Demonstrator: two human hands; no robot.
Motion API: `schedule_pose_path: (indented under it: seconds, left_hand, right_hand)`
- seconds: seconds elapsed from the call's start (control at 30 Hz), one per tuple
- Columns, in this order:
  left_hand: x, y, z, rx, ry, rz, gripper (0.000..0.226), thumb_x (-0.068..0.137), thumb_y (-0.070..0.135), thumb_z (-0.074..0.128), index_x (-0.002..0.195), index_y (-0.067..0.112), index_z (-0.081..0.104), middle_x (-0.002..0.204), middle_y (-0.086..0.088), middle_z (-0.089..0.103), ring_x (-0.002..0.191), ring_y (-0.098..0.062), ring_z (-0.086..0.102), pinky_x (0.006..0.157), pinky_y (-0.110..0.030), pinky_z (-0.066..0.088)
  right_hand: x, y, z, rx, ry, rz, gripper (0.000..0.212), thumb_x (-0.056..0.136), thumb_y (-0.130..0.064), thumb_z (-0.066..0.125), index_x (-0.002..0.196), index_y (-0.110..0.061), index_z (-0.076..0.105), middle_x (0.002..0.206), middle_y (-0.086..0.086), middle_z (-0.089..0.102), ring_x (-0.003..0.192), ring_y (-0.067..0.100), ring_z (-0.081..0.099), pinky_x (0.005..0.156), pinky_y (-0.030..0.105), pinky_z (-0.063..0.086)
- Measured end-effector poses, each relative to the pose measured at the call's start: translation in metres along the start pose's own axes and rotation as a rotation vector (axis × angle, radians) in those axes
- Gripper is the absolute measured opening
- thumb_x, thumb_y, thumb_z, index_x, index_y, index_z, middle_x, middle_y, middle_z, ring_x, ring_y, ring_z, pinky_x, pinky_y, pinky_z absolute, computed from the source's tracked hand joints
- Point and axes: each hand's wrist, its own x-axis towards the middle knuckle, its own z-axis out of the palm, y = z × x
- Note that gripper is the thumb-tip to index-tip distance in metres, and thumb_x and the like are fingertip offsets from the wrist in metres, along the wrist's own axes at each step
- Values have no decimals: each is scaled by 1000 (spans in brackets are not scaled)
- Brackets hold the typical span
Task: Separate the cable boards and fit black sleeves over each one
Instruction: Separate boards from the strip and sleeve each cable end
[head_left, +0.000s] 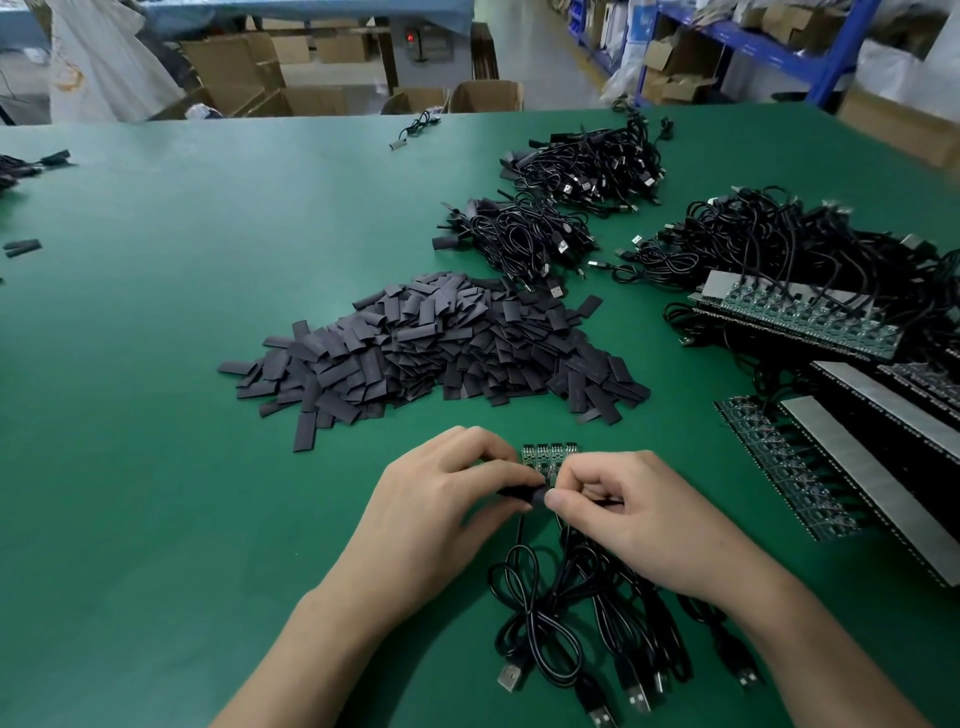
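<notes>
View from the head camera, as I watched it remotely. At the near centre of the green table (182, 364), the left hand (447, 499) curled its fingers round a black sleeve (522, 492), and the right hand (639, 514) pinched the sleeve's right end between thumb and forefinger. Both grips were closed on it. Whatever sat inside the sleeve was hidden by the fingers.

Just behind the fingertips lay a short strip of green cable boards (550, 456), joined side by side and partly covered by the right knuckles. Their black cables (566, 613) ran towards me between the wrists, looped and ending in USB plugs.

Beyond the hands, a broad pile of loose sleeves (441, 343) occupied the middle of the table. Farther back were two heaps of sleeved cables (519, 234), (587, 161). At right, uncut board panels (795, 312) lay stacked beneath a tangle of leads (779, 228). Near the left edge lay two stray sleeves (22, 247), and a single cable (415, 127) lay at the far edge. Off the table stood cardboard boxes (234, 73) and blue shelving (769, 47).
</notes>
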Motion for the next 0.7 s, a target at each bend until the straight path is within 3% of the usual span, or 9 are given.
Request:
schedule_pose_path:
  seconds: [0.23, 0.43, 0.7]
  left_hand:
    - [-1, -4, -2, -75, 39, -82, 16, 91, 31, 77, 107, 29, 76, 103, 16, 62, 95, -6, 62, 79, -32, 54]
    - [-2, -2, -1, -119, 60, -127, 19, 88, 28, 79, 107, 26, 77, 103, 15, 62, 93, -6, 64, 78, -33, 55]
    - [-2, 0, 1, -169, 84, -126, 18, 89, 27, 78, 107, 23, 77, 102, 13, 63, 92, -4, 65, 82, -27, 54]
  right_hand:
    - [0, 3, -8, 95, 51, -1, 11, 96, -35, 68, 88, -28, 70, 61, -13, 48, 56, 2, 43, 57, 16, 37]
    - [1, 6, -9, 85, 74, 18, 18, 96, -29, 70, 79, -23, 70, 58, -17, 53, 53, 0, 44, 54, 13, 36]
    - [2, 5, -4, 97, 131, 4, 11, 97, -32, 70, 87, -29, 73, 68, -14, 61, 59, -2, 50, 59, 16, 42]
